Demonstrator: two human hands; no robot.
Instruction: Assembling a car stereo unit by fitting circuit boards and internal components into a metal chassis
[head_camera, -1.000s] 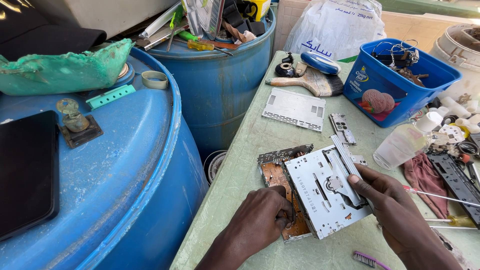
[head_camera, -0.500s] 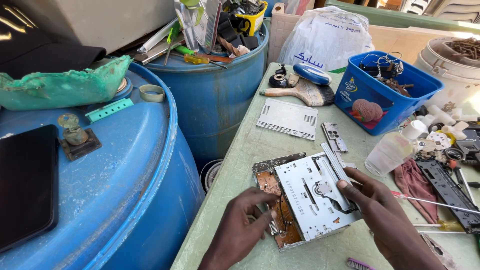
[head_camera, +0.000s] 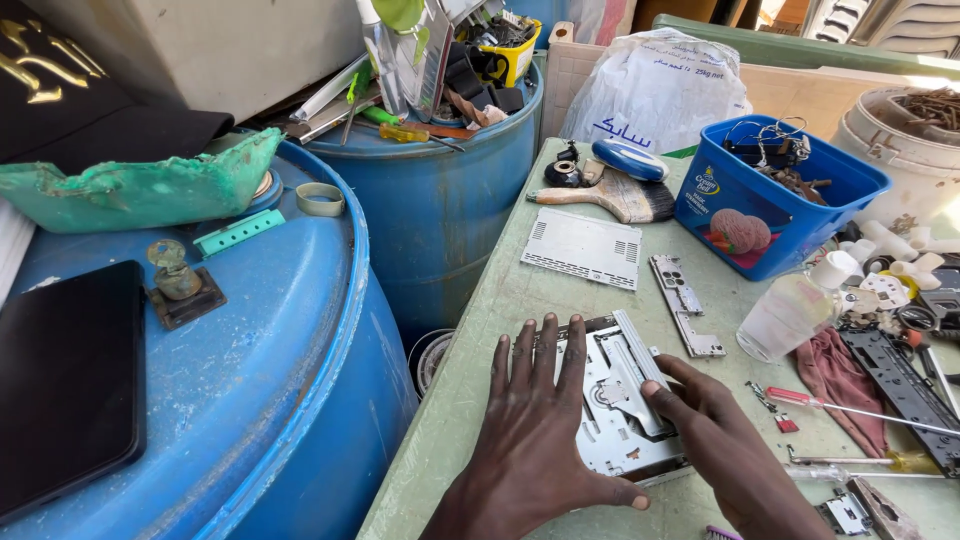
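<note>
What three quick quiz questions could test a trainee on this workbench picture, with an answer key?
1. True or false: the left hand lies flat, fingers spread, on the metal drive chassis.
2. What lies right beside the paintbrush? A) blue plastic tub B) blue oval lid C) black tablet
3. What colour is the handle of the small screwdriver to the right of the right hand?

Key
1. True; both hands rest on the chassis on the green table.
2. B, the blue oval lid; the blue plastic tub stands further right and the black tablet lies on the blue barrel.
3. Red.
</note>
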